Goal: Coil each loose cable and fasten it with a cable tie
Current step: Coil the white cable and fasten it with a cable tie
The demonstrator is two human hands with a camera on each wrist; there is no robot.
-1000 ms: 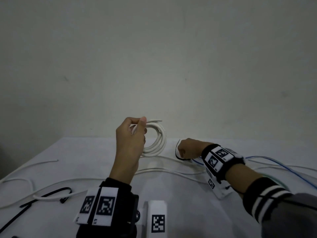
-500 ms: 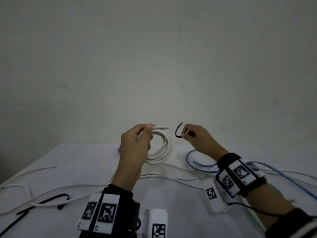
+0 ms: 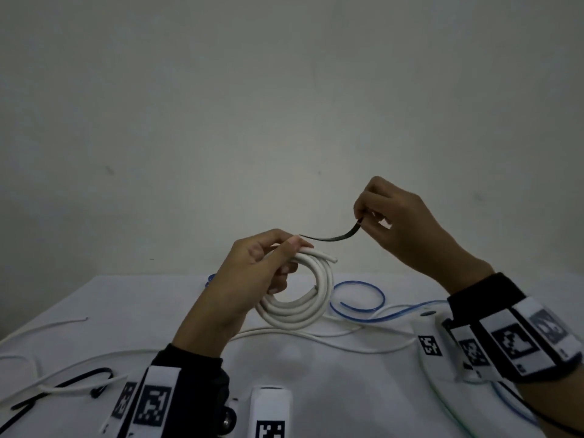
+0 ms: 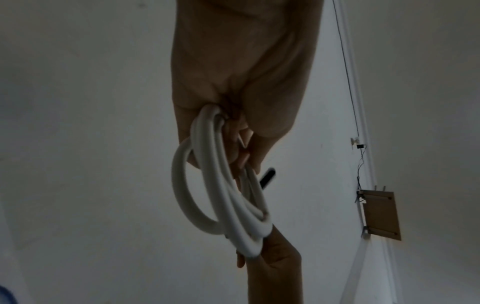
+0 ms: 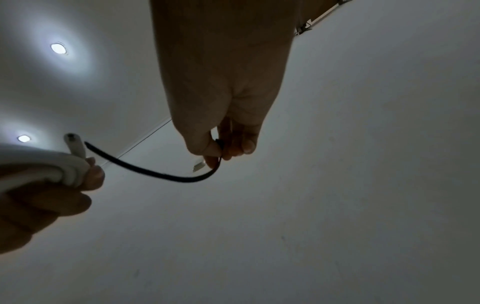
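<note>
Fingers (image 3: 286, 248) and thumb of the left hand (image 3: 249, 273) curl round the top of the white cable coil (image 3: 303, 306), holding it upright above the desk (image 3: 126, 311) at the centre of the frame, its cut end poking out to the right. Right hand (image 3: 401, 229), higher and to the upper right, pinches one end of the black cable tie (image 3: 335, 237) between thumb and fingertips; the strip arcs down and left, its free tip just above the coil beside the left thumb. On the desk lie loose white cables (image 3: 316, 338), a blue cable (image 3: 357, 298) right of the coil, and more black ties (image 3: 63, 387) at lower left.
</note>
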